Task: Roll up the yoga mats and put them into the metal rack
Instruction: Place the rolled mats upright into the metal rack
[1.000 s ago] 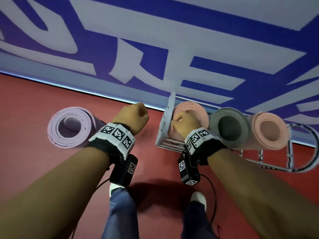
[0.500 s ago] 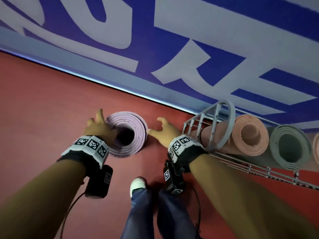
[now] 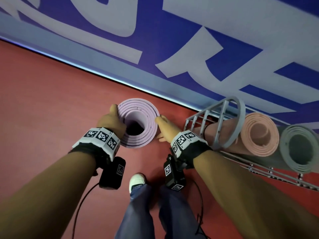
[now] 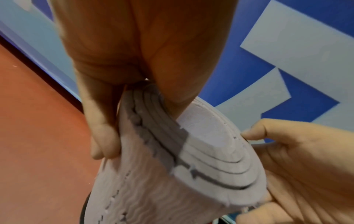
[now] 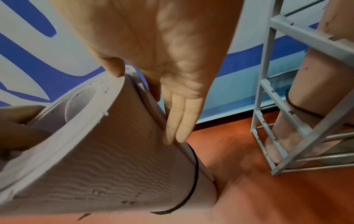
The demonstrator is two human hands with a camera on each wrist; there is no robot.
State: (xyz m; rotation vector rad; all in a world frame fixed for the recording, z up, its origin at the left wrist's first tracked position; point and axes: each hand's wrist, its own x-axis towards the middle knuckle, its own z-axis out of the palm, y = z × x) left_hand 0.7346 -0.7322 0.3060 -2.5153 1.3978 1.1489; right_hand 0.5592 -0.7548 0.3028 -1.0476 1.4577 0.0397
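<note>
A rolled lilac yoga mat (image 3: 138, 107) stands on end on the red floor, tilted, with a black band (image 5: 195, 166) round its lower part. My left hand (image 3: 110, 121) grips its top rim, thumb outside and fingers down inside the hollow core. My right hand (image 3: 165, 126) lies against the mat's right side with straight fingers (image 5: 178, 121), its thumb on the rim. To the right stands the grey metal rack (image 3: 222, 123), holding a pink rolled mat (image 3: 259, 135) and a grey rolled mat (image 3: 300, 149).
A blue and white wall (image 3: 172, 49) runs close behind the mat and the rack. My white shoe (image 3: 137, 180) is on the floor just in front of the lilac mat. Open red floor (image 3: 51, 100) stretches to the left.
My right hand left the pink mat in the rack, and both hands moved left to the lilac mat. The left hand now grips its rim and the right hand lies against its side.
</note>
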